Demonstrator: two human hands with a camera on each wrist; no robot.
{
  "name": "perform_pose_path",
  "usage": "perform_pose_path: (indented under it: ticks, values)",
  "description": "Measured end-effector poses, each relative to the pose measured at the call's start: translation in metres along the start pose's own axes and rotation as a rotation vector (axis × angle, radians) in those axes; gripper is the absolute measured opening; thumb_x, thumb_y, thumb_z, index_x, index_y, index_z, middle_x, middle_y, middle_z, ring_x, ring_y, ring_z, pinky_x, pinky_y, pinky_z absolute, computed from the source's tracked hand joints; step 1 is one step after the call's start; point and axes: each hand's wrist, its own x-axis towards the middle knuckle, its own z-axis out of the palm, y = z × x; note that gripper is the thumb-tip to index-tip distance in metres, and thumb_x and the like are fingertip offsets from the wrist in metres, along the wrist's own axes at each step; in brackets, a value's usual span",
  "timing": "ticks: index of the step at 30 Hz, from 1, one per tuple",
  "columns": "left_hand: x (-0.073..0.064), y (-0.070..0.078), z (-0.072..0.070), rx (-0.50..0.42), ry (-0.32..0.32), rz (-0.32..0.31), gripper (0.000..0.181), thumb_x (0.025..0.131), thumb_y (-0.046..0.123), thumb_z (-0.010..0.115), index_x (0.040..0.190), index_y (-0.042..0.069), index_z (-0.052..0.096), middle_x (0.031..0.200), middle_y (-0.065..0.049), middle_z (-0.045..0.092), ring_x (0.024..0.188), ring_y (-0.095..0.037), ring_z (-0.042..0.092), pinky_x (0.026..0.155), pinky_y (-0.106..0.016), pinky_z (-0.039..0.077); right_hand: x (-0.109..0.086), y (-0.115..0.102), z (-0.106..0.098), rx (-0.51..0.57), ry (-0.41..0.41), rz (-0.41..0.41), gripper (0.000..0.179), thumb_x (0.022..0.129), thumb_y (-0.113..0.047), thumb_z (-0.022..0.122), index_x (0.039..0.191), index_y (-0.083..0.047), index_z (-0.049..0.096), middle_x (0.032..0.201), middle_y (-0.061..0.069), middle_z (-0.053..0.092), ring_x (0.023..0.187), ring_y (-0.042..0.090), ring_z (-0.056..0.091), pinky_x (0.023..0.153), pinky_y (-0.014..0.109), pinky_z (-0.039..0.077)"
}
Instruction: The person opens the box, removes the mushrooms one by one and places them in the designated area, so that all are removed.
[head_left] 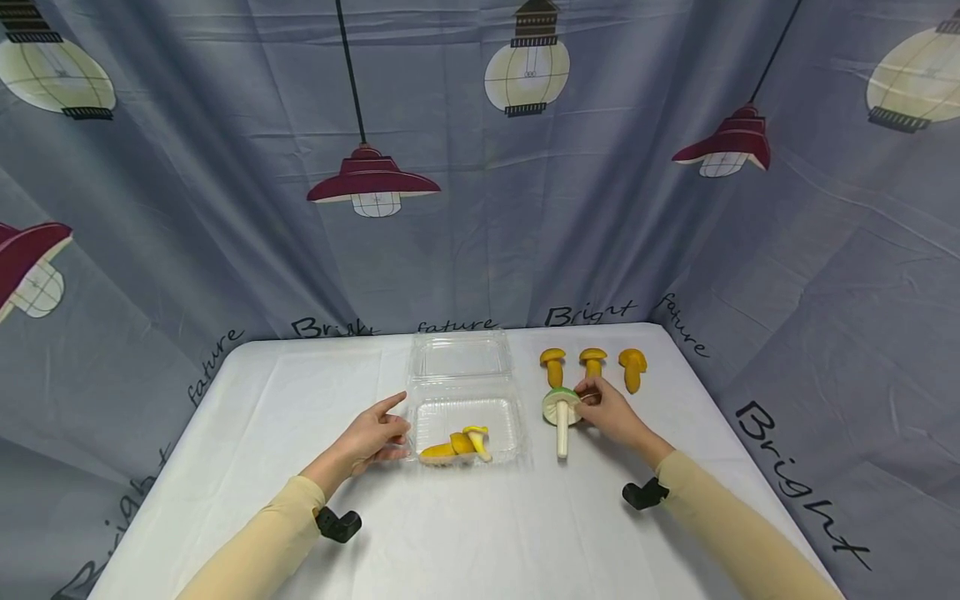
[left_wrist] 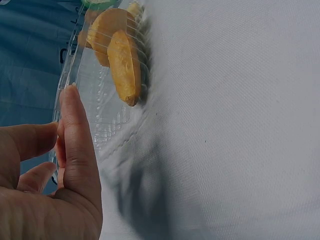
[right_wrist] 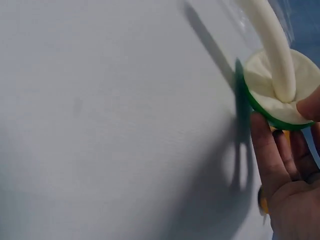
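My right hand (head_left: 611, 414) pinches a model mushroom (right_wrist: 282, 75) by the edge of its cap. This mushroom has a green top, cream underside and long pale stem, which points toward me in the head view. On the left, my left hand (head_left: 367, 437) has its fingers spread at the side of a clear plastic clamshell box (head_left: 504, 417), fingertips right at its rim. The lid (head_left: 461, 356) is folded back, away from me. Inside the box lie an orange-brown mushroom (left_wrist: 124, 70) and a yellow mushroom (head_left: 477, 442) with a pale stem.
Three orange-brown mushrooms stand in a row at the back right: a left one (head_left: 553, 367), a middle one (head_left: 592, 358) partly behind my right hand, and a right one (head_left: 633, 369). A white cloth (head_left: 450, 533) covers the table, and a lamp-print curtain (head_left: 465, 250) hangs behind it.
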Motion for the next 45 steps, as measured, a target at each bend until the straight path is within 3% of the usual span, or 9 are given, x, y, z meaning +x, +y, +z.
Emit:
perform_pose_path:
  ticks: [16,27,35,45]
  values:
    - [-0.001,0.003,0.002,0.006,-0.011,0.019,0.07,0.101,0.005,0.062,0.162,0.02,0.032,0.111,-0.014,0.052,0.082,-0.019,0.056,0.072,-0.036,0.065,-0.004,0.002,0.002,-0.034,0.02,0.004,0.039,0.091,-0.001,0.064,0.128,0.002,0.051,0.128,0.022,0.056,0.108,0.031,0.058,0.081,0.026,0.054]
    - [0.0,0.002,0.002,0.002,-0.013,0.016,0.07,0.101,0.005,0.062,0.162,0.02,0.031,0.111,-0.014,0.051,0.082,-0.019,0.055,0.072,-0.036,0.065,-0.001,-0.001,-0.008,-0.039,0.011,-0.019,0.051,0.092,0.0,0.06,0.141,0.002,0.047,0.139,0.024,0.052,0.121,0.038,0.055,0.094,0.041,0.054]
    - [-0.002,0.002,0.002,0.002,-0.016,0.017,0.071,0.1,0.004,0.062,0.163,0.02,0.031,0.111,-0.014,0.051,0.081,-0.018,0.055,0.073,-0.036,0.065,-0.001,-0.012,-0.02,-0.073,0.036,-0.061,0.05,0.098,-0.006,0.06,0.145,-0.001,0.047,0.143,0.023,0.05,0.128,0.042,0.05,0.103,0.054,0.049]
    - [-0.003,0.003,0.003,0.01,-0.013,0.018,0.071,0.101,0.005,0.062,0.162,0.02,0.031,0.111,-0.014,0.051,0.081,-0.019,0.056,0.073,-0.037,0.065,0.004,-0.034,-0.028,-0.047,0.097,-0.119,0.046,0.097,-0.003,0.058,0.142,0.002,0.051,0.142,0.023,0.053,0.129,0.043,0.048,0.111,0.056,0.04]
